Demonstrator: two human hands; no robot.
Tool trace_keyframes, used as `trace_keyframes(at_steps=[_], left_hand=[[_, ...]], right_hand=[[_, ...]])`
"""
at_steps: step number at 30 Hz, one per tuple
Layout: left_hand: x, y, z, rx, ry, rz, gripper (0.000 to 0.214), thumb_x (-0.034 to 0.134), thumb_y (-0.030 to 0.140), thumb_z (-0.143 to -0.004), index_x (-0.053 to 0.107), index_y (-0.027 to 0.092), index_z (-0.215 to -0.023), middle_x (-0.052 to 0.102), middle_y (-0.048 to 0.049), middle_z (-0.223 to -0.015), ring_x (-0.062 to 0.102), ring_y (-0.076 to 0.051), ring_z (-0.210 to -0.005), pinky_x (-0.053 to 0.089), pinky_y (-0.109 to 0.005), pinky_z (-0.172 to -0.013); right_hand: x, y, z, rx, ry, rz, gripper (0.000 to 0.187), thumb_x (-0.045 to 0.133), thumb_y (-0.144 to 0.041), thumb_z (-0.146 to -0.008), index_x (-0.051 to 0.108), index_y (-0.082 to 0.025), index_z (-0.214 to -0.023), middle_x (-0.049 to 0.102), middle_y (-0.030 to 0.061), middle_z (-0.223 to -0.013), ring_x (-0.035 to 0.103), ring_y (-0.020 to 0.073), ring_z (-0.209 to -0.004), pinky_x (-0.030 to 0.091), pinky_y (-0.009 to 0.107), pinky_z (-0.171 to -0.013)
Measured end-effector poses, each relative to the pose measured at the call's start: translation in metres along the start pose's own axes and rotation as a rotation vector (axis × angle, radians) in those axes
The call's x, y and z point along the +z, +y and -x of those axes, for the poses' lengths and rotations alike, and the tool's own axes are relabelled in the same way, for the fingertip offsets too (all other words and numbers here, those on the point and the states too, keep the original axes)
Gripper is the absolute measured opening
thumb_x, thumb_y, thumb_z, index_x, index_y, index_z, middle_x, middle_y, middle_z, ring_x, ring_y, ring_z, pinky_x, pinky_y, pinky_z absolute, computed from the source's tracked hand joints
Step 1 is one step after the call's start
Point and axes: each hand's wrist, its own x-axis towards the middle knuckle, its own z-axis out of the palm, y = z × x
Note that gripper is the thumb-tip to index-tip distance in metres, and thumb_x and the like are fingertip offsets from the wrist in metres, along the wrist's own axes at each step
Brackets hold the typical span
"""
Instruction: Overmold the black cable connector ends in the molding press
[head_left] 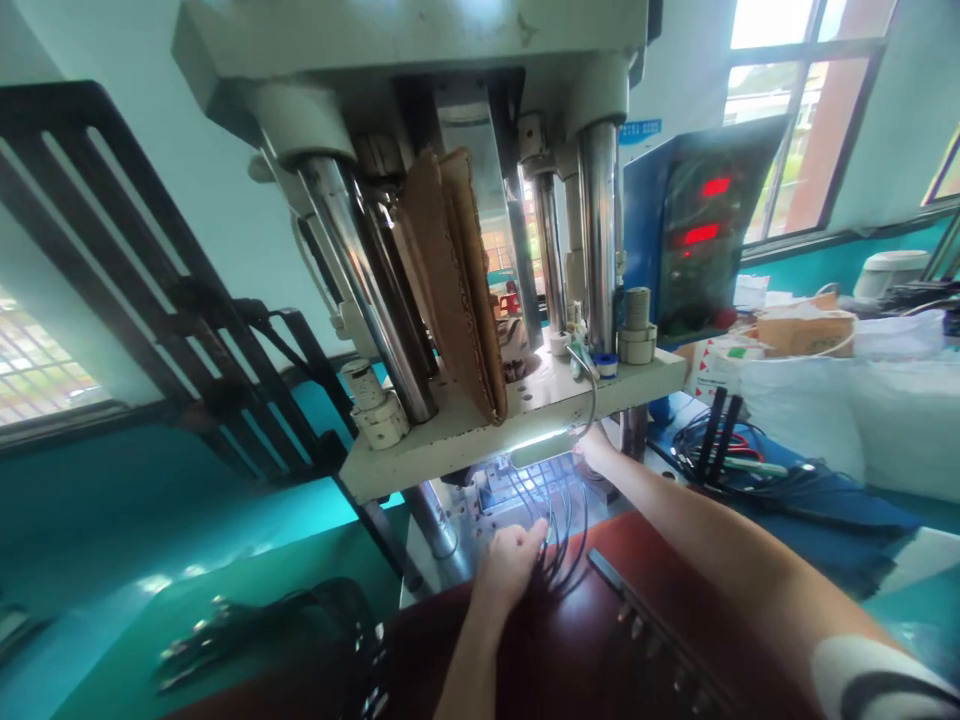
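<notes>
My left hand [511, 562] is closed around a bunch of thin black cables [559, 560] in front of the press's lower opening. The cables run up from the hand into a lit mould [525, 483] on the press bed. My right hand [592, 448] reaches under the front edge of the press plate [465, 448], beside the right end of a lit lamp bar [541, 450]. Its fingers are small and partly hidden, so I cannot make out whether it grips anything. A dark metal strip with fittings [637, 612] lies on the reddish-brown table to the right of the cables.
Folded cardboard [457, 290] stands between the press columns. A control box [709, 235] with red digits is at the right. More cables lie on a blue surface [825, 510] at right, and a dark cable bundle [277, 625] lies on the green surface at left.
</notes>
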Motion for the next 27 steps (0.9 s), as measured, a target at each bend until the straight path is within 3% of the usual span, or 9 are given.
trace_keyframes(at_steps=[2,4,7,10,14,17,20,23,27], left_hand=[[0.000,0.000,-0.001,-0.075,-0.144,0.307,0.040,0.059,0.056,-0.069,0.049,0.018,-0.061,0.056,-0.0006,-0.057,0.056,-0.015,-0.057,0.038,-0.024,-0.053],[0.005,0.001,0.002,-0.102,-0.249,0.621,0.042,0.068,0.053,-0.062,0.048,0.017,-0.071,0.061,-0.0022,-0.068,0.060,-0.015,-0.062,0.043,-0.024,-0.058],[0.018,0.007,0.011,-0.106,-0.329,0.969,0.046,0.077,0.045,-0.055,0.046,0.017,-0.075,0.064,-0.0061,-0.074,0.064,-0.019,-0.070,0.048,-0.030,-0.067],[0.028,0.018,0.025,-0.073,-0.508,1.092,0.043,0.077,0.038,-0.059,0.052,0.015,-0.085,0.066,-0.0079,-0.075,0.066,-0.023,-0.075,0.049,-0.035,-0.072],[0.034,0.034,0.052,0.056,-0.775,1.002,0.040,0.078,0.027,-0.057,0.061,0.010,-0.089,0.068,-0.0107,-0.081,0.065,-0.024,-0.080,0.047,-0.034,-0.077],[0.035,0.044,0.075,0.135,-0.779,0.948,0.036,0.077,0.027,-0.059,0.064,0.011,-0.088,0.068,-0.0083,-0.077,0.065,-0.021,-0.073,0.047,-0.031,-0.071],[0.035,0.053,0.095,0.148,-0.726,0.910,0.028,0.073,0.031,-0.064,0.064,0.010,-0.080,0.063,-0.0037,-0.062,0.059,-0.015,-0.052,0.046,-0.026,-0.055],[0.038,0.057,0.109,0.058,-0.661,0.863,0.029,0.072,0.035,-0.063,0.061,0.009,-0.071,0.055,0.0000,-0.052,0.048,-0.008,-0.037,0.039,-0.021,-0.039],[0.046,0.051,0.120,-0.101,-0.603,0.834,0.031,0.074,0.034,-0.061,0.060,0.009,-0.073,0.054,0.0004,-0.050,0.044,-0.005,-0.035,0.030,-0.016,-0.035]], right_hand=[[-0.013,0.001,0.013,0.014,-0.021,-0.023,0.025,0.053,-0.036,-0.086,0.058,-0.013,-0.078,0.050,-0.0055,-0.052,0.043,0.0061,-0.039,0.033,0.017,-0.036],[-0.027,-0.003,0.033,0.003,-0.033,-0.062,0.027,0.058,-0.040,-0.079,0.056,-0.015,-0.070,0.041,-0.0078,-0.040,0.036,0.0060,-0.032,0.022,0.017,-0.032],[-0.047,-0.013,0.068,-0.017,-0.020,-0.119,0.031,0.061,-0.047,-0.070,0.056,-0.017,-0.069,0.042,-0.0068,-0.039,0.039,0.0077,-0.033,0.020,0.018,-0.033],[-0.060,-0.023,0.099,-0.068,0.023,-0.207,0.033,0.062,-0.051,-0.068,0.056,-0.018,-0.068,0.045,-0.0061,-0.046,0.039,0.0071,-0.038,0.025,0.018,-0.035],[-0.069,-0.037,0.135,-0.168,0.066,-0.277,0.031,0.064,-0.047,-0.071,0.056,-0.018,-0.065,0.043,-0.0063,-0.051,0.036,0.0061,-0.043,0.027,0.018,-0.039],[-0.072,-0.050,0.157,-0.254,0.059,-0.227,0.030,0.062,-0.046,-0.074,0.057,-0.018,-0.066,0.040,-0.0065,-0.049,0.034,0.0068,-0.042,0.026,0.019,-0.038],[-0.072,-0.061,0.173,-0.306,0.069,-0.226,0.030,0.059,-0.046,-0.077,0.056,-0.018,-0.066,0.038,-0.0073,-0.046,0.032,0.0066,-0.040,0.024,0.019,-0.038],[-0.070,-0.063,0.178,-0.296,0.107,-0.249,0.031,0.058,-0.047,-0.076,0.053,-0.018,-0.064,0.036,-0.0076,-0.047,0.030,0.0063,-0.040,0.023,0.019,-0.037],[-0.069,-0.049,0.175,-0.239,0.174,-0.222,0.036,0.058,-0.051,-0.071,0.051,-0.018,-0.059,0.038,-0.0065,-0.049,0.032,0.0067,-0.043,0.027,0.019,-0.038]])
